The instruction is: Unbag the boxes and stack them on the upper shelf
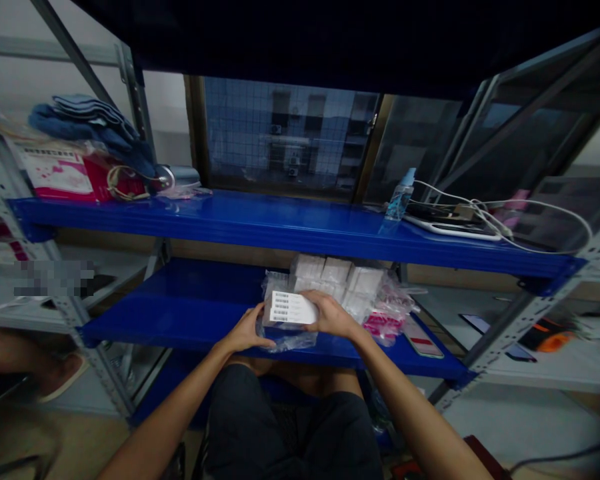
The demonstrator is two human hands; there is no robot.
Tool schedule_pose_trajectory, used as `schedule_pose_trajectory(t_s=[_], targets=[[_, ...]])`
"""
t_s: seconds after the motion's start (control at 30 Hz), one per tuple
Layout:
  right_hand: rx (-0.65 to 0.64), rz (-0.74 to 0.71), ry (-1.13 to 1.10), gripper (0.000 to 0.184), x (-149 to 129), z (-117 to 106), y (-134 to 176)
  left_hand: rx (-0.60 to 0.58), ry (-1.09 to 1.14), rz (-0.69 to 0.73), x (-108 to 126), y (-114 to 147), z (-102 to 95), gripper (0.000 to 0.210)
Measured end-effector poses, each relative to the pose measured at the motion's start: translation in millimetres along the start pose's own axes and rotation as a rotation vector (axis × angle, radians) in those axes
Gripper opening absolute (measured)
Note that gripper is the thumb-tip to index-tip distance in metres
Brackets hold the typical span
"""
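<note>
A stack of small flat white boxes (293, 310) with several barcode labels is held up in front of me, above the front edge of the lower blue shelf (195, 293). My right hand (333, 315) is closed round its right side, with the fingers over the top edge. At the left end, my left hand (247, 330) grips the stack between thumb and fingers. Clear plastic wrap (295, 343) hangs around and below the boxes, close to my left thumb. Just behind lie more white boxes (363, 280) in clear plastic.
Pink plastic packets (386, 325) and a phone (423, 338) lie right of the boxes. The upper blue shelf (280, 217) bears a spray bottle (400, 195), cabled devices (450, 220) and a pink-white carton (60, 173). Metal posts (67, 313) flank the shelves. Another person's foot (63, 373) shows at left.
</note>
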State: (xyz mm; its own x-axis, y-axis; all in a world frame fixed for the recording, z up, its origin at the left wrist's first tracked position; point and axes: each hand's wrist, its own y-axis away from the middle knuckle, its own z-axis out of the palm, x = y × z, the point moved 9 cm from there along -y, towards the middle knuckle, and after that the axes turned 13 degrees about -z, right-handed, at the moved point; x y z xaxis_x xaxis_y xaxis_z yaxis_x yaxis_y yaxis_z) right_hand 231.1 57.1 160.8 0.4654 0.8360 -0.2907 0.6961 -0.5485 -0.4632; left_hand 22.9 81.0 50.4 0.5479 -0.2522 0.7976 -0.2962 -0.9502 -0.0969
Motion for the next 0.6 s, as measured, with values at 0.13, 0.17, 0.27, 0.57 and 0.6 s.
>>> schedule_pose_trajectory(t_s=[0.13,0.17,0.27,0.57,0.6], targets=[[0.234,-0.089,-0.014,0.077,-34,-42,17,0.184,-0.057,0.131,16,2,-7.1,0.087],[0.269,-0.121,-0.001,0.076,-48,-53,21,0.23,-0.071,0.15,19,3,-9.1,0.081],[0.363,-0.21,0.067,0.074,-92,-87,34,0.292,-0.109,0.199,34,11,-11.1,0.064],[0.863,-0.229,0.229,0.087,-164,-247,34,0.593,-0.126,0.728,216,75,-49.0,0.035],[0.878,-0.212,0.273,0.085,-163,-265,25,0.632,-0.109,0.784,247,83,-59.4,0.035]])
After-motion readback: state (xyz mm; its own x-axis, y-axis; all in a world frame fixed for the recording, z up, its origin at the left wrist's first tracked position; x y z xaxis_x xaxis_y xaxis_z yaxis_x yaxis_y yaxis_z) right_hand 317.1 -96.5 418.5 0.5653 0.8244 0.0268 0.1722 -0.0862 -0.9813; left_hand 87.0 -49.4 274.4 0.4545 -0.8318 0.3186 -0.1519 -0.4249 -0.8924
